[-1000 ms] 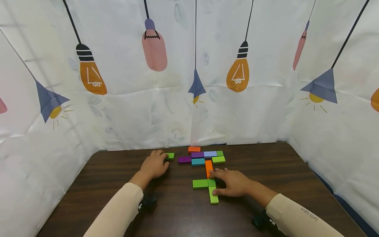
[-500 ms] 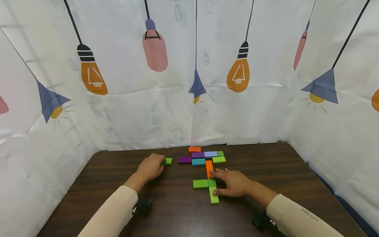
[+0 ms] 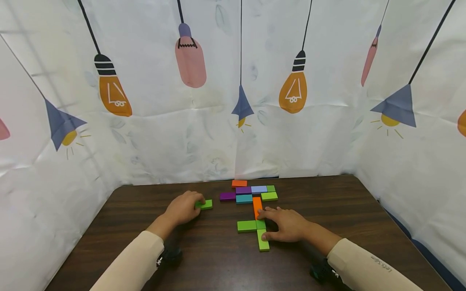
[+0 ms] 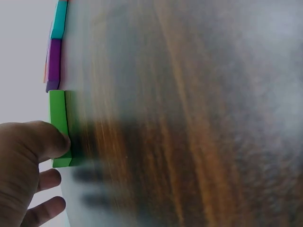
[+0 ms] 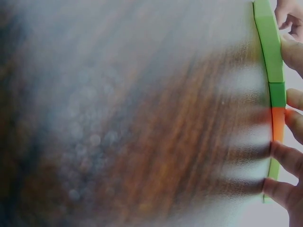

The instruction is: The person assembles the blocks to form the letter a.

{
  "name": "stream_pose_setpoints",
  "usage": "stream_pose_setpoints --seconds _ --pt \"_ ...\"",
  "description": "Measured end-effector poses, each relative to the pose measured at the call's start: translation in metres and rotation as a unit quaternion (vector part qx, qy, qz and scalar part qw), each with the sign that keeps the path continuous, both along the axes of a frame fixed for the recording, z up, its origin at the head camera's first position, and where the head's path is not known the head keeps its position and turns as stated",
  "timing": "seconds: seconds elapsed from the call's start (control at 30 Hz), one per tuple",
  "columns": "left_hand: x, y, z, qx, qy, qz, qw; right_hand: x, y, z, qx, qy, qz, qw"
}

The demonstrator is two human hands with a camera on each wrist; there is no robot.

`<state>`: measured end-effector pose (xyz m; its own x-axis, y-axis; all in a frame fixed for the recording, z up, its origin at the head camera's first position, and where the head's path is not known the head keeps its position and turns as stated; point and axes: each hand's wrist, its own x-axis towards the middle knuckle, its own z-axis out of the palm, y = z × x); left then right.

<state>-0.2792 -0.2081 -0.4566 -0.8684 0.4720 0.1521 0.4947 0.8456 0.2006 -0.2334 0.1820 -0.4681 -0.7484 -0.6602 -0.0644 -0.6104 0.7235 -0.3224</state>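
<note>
My left hand (image 3: pixel 182 208) pinches a green block (image 3: pixel 206 205) at the left of the tabletop. In the left wrist view, the thumb presses the near side of that green block (image 4: pixel 57 109), with other fingers partly hidden behind. My right hand (image 3: pixel 289 225) spreads its fingers loosely beside a joined row of blocks. Its thumb rests on a lime green block (image 3: pixel 263 245), and its index finger touches an upright-running orange block (image 3: pixel 257 205). Between these two lies a small green square block (image 3: pixel 260 224). Another green block (image 3: pixel 246 226) extends leftward from the square.
Farther back lie a teal block (image 3: pixel 244 199), two purple blocks (image 3: pixel 227 196), a lavender block (image 3: pixel 259 189), a small green block (image 3: pixel 270 188), a lime block (image 3: pixel 269 196) and an orange block (image 3: pixel 239 183). A patterned curtain (image 3: pixel 218 141) hangs behind the dark wooden table (image 3: pixel 225 262).
My left hand has drawn the green block toward me, down and slightly left in the head view. The right hand and the other blocks stay in place.
</note>
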Motion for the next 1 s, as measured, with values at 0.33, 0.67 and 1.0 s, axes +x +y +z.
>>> stream_pose_setpoints --seconds 0.33,0.67,1.0 --pt "0.013 0.008 -0.001 0.048 -0.037 -0.042 0.9973 0.001 -0.001 0.000 -0.007 0.009 0.010 0.9999" --pt "0.027 0.022 -0.001 0.057 -0.041 -0.100 0.9926 0.001 0.000 0.000 -0.003 0.007 0.007 0.9999" --pt "0.040 0.035 -0.002 0.055 -0.058 -0.119 0.9896 0.000 0.000 -0.001 -0.006 0.004 0.007 1.0000"
